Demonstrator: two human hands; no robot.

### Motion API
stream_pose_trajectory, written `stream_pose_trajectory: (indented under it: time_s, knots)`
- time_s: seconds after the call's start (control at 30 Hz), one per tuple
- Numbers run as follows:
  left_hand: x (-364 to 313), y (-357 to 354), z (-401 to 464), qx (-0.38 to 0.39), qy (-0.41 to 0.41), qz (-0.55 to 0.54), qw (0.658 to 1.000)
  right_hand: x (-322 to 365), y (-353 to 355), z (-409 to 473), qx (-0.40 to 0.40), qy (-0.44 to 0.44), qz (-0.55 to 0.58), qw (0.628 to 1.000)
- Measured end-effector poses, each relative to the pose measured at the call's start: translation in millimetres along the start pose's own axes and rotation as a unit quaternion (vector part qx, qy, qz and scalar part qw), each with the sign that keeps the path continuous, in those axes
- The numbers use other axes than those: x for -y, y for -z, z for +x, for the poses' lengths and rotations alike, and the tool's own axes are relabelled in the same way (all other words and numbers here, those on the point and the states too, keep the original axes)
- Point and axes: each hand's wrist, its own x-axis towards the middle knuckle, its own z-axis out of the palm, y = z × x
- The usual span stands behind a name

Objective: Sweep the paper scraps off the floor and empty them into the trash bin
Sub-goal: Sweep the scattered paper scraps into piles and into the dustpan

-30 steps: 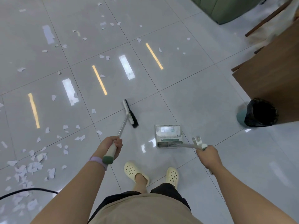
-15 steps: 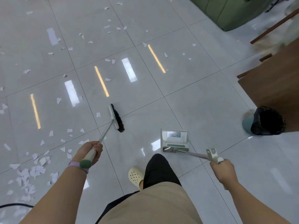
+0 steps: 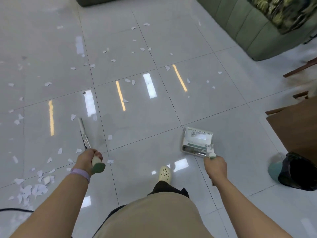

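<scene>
Beyond my right fingers, the trash bin (image 3: 295,174) sits half cut off. The dustpan (image 3: 197,141) lies just ahead of my right hand (image 3: 215,166), curled on its handle. My left hand (image 3: 88,158) grips the broom (image 3: 84,133), bristles blurred; paper scraps (image 3: 32,188) lie left.

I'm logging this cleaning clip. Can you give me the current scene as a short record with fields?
left hand: left hand grips the broom handle
right hand: right hand grips the dustpan handle
dustpan: on the floor, no scraps visible inside
paper scraps: paper scraps piled at lower left, more scattered ahead
trash bin: trash bin with black liner, at right beside the wooden table
task state: scraps not yet collected
</scene>
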Motion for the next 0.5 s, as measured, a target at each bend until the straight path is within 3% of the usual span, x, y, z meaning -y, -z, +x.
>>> stream_pose_trajectory:
  time_s: [0.2,0.5]
  knots:
    - [-25,-26,-12,0.06,0.054,0.001,0.997,68,9,62,0.049,0.062,-0.064,0.995]
    - [-16,-107,-21,0.118,0.102,0.113,0.981,134,-21,108,0.124,0.108,-0.1,0.981]
